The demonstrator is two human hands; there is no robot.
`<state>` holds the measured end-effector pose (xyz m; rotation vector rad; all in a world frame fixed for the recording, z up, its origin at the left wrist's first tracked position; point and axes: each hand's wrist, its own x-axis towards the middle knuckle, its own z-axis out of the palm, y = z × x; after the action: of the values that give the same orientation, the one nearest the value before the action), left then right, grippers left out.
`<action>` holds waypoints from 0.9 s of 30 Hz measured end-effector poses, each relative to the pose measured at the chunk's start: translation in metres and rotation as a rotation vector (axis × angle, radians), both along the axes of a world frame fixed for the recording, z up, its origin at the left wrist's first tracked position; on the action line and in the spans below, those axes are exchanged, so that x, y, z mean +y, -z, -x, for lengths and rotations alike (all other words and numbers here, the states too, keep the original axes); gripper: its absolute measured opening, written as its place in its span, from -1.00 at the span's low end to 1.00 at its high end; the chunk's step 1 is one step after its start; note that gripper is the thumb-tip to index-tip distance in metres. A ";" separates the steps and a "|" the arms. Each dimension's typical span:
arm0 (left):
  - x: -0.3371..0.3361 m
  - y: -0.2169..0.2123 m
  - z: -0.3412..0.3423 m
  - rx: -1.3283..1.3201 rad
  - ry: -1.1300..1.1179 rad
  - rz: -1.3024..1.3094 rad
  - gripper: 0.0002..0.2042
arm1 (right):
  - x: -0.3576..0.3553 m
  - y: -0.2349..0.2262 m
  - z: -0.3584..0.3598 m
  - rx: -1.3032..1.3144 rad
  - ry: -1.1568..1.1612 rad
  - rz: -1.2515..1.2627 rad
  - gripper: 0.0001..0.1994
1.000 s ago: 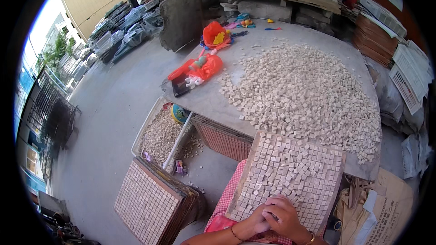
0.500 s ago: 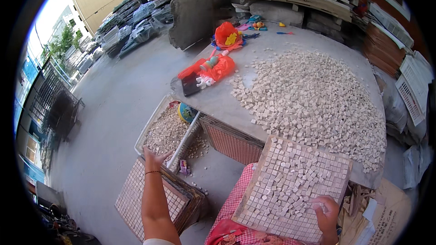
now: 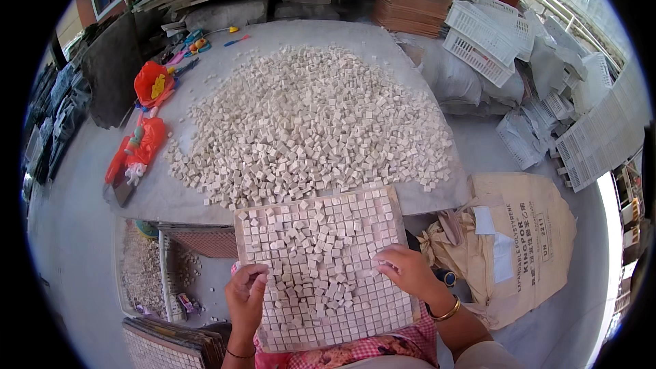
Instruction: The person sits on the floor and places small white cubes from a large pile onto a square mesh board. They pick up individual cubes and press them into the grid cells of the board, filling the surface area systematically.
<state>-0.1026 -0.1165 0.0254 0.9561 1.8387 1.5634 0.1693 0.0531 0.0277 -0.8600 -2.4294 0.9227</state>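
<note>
A square grid board [image 3: 372,314] rests over my lap, its slots lined with small pale stone tiles. Loose tiles [image 3: 318,239] lie heaped across its middle. By the board's left edge, my left hand [image 3: 247,292] has its fingers curled in toward the thumb; whatever is in them is hidden. My right hand [image 3: 408,272] is over the board's right side, fingertips pinched together just above the tiles. Whether a tile sits in that pinch cannot be seen.
A large pile of stone cubes [image 3: 321,123] covers the table [image 3: 147,195] ahead. Left are a white bin of chips [image 3: 164,277], stacked boards [image 3: 160,348] and red plastic bags [image 3: 147,140]. A paper sack [image 3: 533,246] lies right, white crates [image 3: 482,37] behind.
My left hand has come from the bin at the left to the board's left edge, its spread fingers now curled. My right hand is farther up the board's right side. The view has swung right.
</note>
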 end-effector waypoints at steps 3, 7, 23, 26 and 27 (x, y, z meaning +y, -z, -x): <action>0.021 -0.011 -0.043 0.173 0.164 0.065 -0.91 | -0.007 0.012 -0.005 -0.062 -0.061 -0.012 -0.76; 0.023 -0.001 -0.072 0.139 0.253 0.111 -0.91 | -0.008 0.024 -0.004 -0.025 -0.125 -0.069 -0.77; 0.022 0.007 -0.097 0.173 0.293 0.161 -0.93 | 0.004 0.023 -0.052 -0.017 0.137 0.061 -0.80; 0.022 0.008 -0.098 0.177 0.312 0.143 -0.93 | 0.004 0.030 -0.053 0.073 0.143 0.015 -0.83; 0.023 0.006 -0.098 0.178 0.324 0.153 -0.93 | 0.005 0.033 -0.053 0.073 0.134 -0.009 -0.84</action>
<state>-0.0046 -0.0933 0.0196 1.2804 1.7816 1.1597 0.2222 0.0578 -0.0056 -0.9565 -2.2822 0.8778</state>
